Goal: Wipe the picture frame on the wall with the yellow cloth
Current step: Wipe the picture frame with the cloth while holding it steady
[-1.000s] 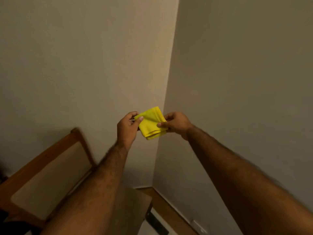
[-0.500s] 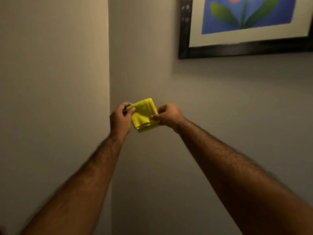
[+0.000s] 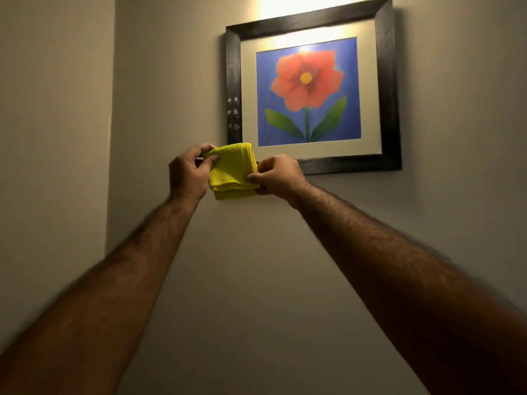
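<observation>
From the head camera, both bare forearms reach up and forward toward the wall (image 3: 256, 280), meeting at a folded yellow cloth (image 3: 231, 172) held in the air between the hands. The left hand (image 3: 186, 172) pinches the cloth's upper left corner between thumb and curled fingers, knuckles toward the camera. The right hand (image 3: 278, 175) pinches the cloth's right edge, thumb on the front face, fingers tucked behind. The cloth covers the lower left corner of the picture frame (image 3: 387, 89); whether it touches the frame there cannot be told, perhaps only overlapping it in the view. The dark frame hangs on the wall above the hands, holding a pale mat and a red flower on blue. Glare from a light above washes out the top of the mat. A few pale specks (image 3: 233, 111) mark the frame's left side; they are too blurred to identify. No writing is legible.
</observation>
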`<action>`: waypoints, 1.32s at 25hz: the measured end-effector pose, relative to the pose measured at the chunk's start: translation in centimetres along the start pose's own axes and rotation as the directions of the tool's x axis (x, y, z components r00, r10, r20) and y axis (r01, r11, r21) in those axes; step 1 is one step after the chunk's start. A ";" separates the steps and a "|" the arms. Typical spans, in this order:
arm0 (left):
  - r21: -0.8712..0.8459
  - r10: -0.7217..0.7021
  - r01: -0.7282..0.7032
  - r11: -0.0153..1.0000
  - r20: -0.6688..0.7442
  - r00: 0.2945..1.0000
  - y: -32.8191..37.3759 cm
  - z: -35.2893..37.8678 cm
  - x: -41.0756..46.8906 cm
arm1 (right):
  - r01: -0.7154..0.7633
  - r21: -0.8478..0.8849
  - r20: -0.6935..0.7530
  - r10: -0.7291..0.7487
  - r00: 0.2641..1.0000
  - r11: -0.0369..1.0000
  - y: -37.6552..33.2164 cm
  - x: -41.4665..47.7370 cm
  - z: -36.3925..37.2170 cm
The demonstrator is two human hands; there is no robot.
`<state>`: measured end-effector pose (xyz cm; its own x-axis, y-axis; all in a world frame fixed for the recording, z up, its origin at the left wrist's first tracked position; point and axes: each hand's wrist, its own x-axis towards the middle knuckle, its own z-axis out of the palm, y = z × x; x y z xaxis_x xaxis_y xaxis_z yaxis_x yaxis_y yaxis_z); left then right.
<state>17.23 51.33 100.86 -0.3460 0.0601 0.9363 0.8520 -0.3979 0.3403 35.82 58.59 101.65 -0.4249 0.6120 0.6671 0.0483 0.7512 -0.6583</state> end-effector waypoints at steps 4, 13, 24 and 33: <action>-0.022 0.101 -0.101 0.995 -0.023 0.995 2.7 2.2 5.9 | 0.186 -0.529 -0.266 -0.370 0.890 0.828 -1.7 2.6 -8.6; 0.026 0.004 -0.001 1.000 -0.117 0.993 3.4 4.7 16.6 | -0.055 -0.879 -0.337 -0.536 0.774 0.474 0.9 7.7 -23.9; 0.573 0.489 -0.373 0.730 -0.057 0.870 2.9 9.7 14.7 | -0.089 -0.866 -0.366 -0.504 0.783 0.491 7.8 9.3 -22.3; 0.448 0.439 -0.447 0.774 0.129 0.889 -2.3 10.9 6.0 | -0.095 -0.886 -0.384 -0.604 0.698 0.453 9.5 10.3 -21.5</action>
<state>17.48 62.62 106.59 0.1169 -0.0036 0.9931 0.9904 0.0749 -0.1164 51.33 77.37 109.78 0.0209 0.0683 0.9974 0.8633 0.5020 -0.0525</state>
